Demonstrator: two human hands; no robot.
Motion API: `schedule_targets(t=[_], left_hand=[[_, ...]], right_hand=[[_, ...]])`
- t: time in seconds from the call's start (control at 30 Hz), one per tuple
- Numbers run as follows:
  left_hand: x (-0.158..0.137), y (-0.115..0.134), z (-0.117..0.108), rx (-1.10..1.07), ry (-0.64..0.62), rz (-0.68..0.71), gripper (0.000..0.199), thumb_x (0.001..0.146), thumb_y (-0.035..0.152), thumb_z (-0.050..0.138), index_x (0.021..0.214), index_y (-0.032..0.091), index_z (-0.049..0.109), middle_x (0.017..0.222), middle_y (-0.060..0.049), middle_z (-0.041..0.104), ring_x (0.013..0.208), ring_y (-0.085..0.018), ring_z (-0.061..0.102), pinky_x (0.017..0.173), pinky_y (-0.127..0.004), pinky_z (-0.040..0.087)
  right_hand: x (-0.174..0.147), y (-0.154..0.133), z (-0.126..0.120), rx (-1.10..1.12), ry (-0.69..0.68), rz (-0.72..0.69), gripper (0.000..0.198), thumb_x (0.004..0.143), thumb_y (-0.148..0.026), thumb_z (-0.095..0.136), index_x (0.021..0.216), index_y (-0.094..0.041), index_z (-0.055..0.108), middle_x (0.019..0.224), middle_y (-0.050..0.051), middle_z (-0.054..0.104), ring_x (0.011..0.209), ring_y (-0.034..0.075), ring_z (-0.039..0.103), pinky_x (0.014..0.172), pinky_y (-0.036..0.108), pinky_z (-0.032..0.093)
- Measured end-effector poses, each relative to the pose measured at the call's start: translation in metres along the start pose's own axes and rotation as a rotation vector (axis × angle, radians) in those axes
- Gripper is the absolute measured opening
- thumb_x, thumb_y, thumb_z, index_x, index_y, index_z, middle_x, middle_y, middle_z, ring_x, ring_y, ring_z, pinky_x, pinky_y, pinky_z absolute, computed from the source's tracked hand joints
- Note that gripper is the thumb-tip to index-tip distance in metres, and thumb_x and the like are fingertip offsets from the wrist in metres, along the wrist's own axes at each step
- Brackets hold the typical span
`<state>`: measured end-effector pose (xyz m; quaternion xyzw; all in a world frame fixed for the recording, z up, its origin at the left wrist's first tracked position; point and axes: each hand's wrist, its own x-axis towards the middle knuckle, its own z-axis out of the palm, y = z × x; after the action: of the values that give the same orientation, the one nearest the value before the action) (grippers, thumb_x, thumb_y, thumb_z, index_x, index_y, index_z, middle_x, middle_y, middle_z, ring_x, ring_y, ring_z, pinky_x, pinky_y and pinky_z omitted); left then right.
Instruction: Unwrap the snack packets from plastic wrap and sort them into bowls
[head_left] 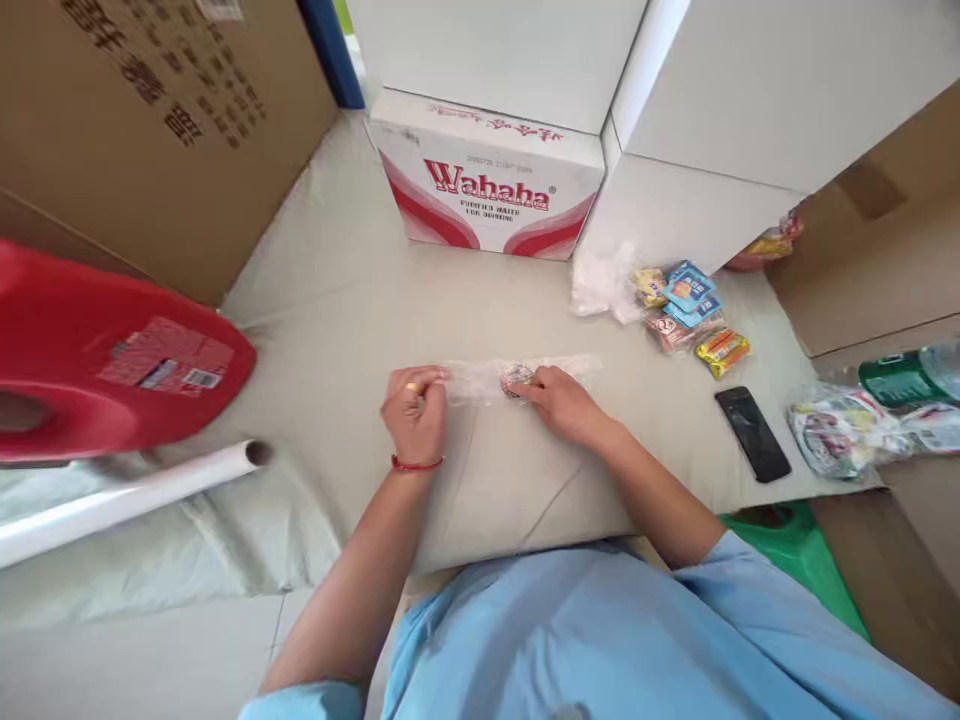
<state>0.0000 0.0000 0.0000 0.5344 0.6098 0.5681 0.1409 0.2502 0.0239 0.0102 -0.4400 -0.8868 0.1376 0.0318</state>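
Note:
A strip of clear plastic film [474, 384] lies flat across the cloth-covered table in front of me. On it sits a small round patterned packet [514, 378]; its exact kind is too small to make out. My left hand [416, 412], with a ring and a red bracelet, is closed at the strip's left end, pinching the film. My right hand [561, 402] has its thumb and finger closed on the round packet's right edge, over the film. The strip's right end [589, 368] shows past my right knuckles.
A Wahaha water carton [491, 190] stands at the back. Small snack packets [686, 295], a black phone [752, 434] and a wrapped bundle [840, 430] with a green bottle [904, 377] lie right. At left are a red jug [112, 350], a white tube [150, 495] and a cardboard box [172, 150].

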Motion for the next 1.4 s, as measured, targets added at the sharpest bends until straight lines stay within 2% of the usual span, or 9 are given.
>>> schedule_targets(t=[0.2,0.3,0.43,0.57,0.73,0.9,1.03,1.23,1.4], left_hand=[[0.010,0.004,0.012,0.353,-0.162,-0.167,0.048,0.091,0.048,0.059,0.127,0.016,0.062,0.143,-0.019,0.056,0.145,-0.036,0.040,0.122,-0.056,0.031],[0.005,0.015,0.017,0.401,-0.324,-0.226,0.027,0.080,0.041,0.069,0.096,0.020,0.067,0.121,-0.015,0.064,0.125,-0.037,0.056,0.112,-0.055,0.044],[0.003,0.040,0.026,0.155,-0.268,-0.208,0.013,0.080,0.034,0.065,0.080,0.022,0.059,0.097,-0.004,0.064,0.086,-0.020,0.064,0.085,-0.035,0.056],[-0.003,0.061,0.048,-0.018,-0.451,-0.009,0.005,0.085,0.025,0.060,0.087,0.022,0.064,0.099,-0.003,0.072,0.094,-0.018,0.069,0.088,-0.031,0.056],[-0.024,0.061,0.069,0.164,-0.751,0.180,0.035,0.096,0.022,0.045,0.117,0.020,0.072,0.131,-0.008,0.074,0.127,-0.025,0.065,0.114,-0.047,0.047],[-0.045,0.058,0.074,0.435,-0.792,0.379,0.046,0.090,0.015,0.050,0.132,0.013,0.069,0.146,-0.015,0.065,0.141,-0.031,0.055,0.120,-0.052,0.039],[-0.054,0.060,0.076,0.511,-0.772,0.418,0.047,0.092,0.014,0.050,0.136,0.013,0.067,0.148,-0.014,0.064,0.141,-0.031,0.052,0.119,-0.050,0.038],[-0.061,0.065,0.074,0.657,-0.681,0.316,0.040,0.096,0.020,0.053,0.133,0.020,0.068,0.141,-0.018,0.063,0.138,-0.041,0.049,0.101,-0.054,0.042],[-0.056,0.062,0.074,0.547,-0.794,0.327,0.034,0.097,0.016,0.047,0.122,0.013,0.070,0.108,-0.017,0.070,0.114,-0.035,0.061,0.092,-0.048,0.046]], right_hand=[[-0.006,-0.009,0.011,0.036,0.090,0.051,0.056,0.104,-0.011,0.042,0.152,-0.036,0.054,0.105,0.007,0.058,0.093,0.023,0.045,0.086,0.034,0.040],[-0.008,-0.010,0.012,0.081,0.114,0.045,0.056,0.102,-0.009,0.043,0.150,-0.034,0.058,0.107,0.007,0.059,0.095,0.024,0.045,0.089,0.036,0.041],[-0.008,-0.012,0.011,0.134,0.130,0.035,0.059,0.097,-0.005,0.046,0.148,-0.031,0.059,0.110,0.008,0.060,0.098,0.025,0.045,0.092,0.038,0.042],[-0.011,-0.010,0.005,0.219,0.162,0.007,0.043,0.096,-0.009,0.050,0.132,-0.022,0.069,0.112,0.011,0.063,0.102,0.027,0.051,0.093,0.042,0.045],[-0.030,0.006,-0.017,0.495,0.173,-0.181,0.026,0.100,-0.020,0.052,0.115,-0.021,0.074,0.114,0.010,0.071,0.110,0.026,0.062,0.102,0.044,0.050],[-0.045,0.017,-0.023,0.382,0.494,0.275,0.030,0.103,-0.029,0.052,0.124,-0.021,0.072,0.122,0.013,0.069,0.115,0.028,0.061,0.101,0.045,0.053],[-0.045,0.026,-0.015,0.107,0.449,0.537,0.033,0.093,-0.030,0.065,0.122,-0.018,0.071,0.132,0.019,0.062,0.122,0.039,0.052,0.101,0.054,0.049],[-0.033,0.027,-0.028,0.454,0.409,0.496,0.013,0.095,-0.030,0.057,0.094,-0.021,0.067,0.091,0.005,0.067,0.080,0.021,0.061,0.079,0.035,0.052],[0.010,0.001,-0.039,0.623,0.429,0.323,0.008,0.091,-0.023,0.059,0.095,-0.022,0.066,0.092,0.001,0.069,0.083,0.017,0.064,0.080,0.030,0.051]])
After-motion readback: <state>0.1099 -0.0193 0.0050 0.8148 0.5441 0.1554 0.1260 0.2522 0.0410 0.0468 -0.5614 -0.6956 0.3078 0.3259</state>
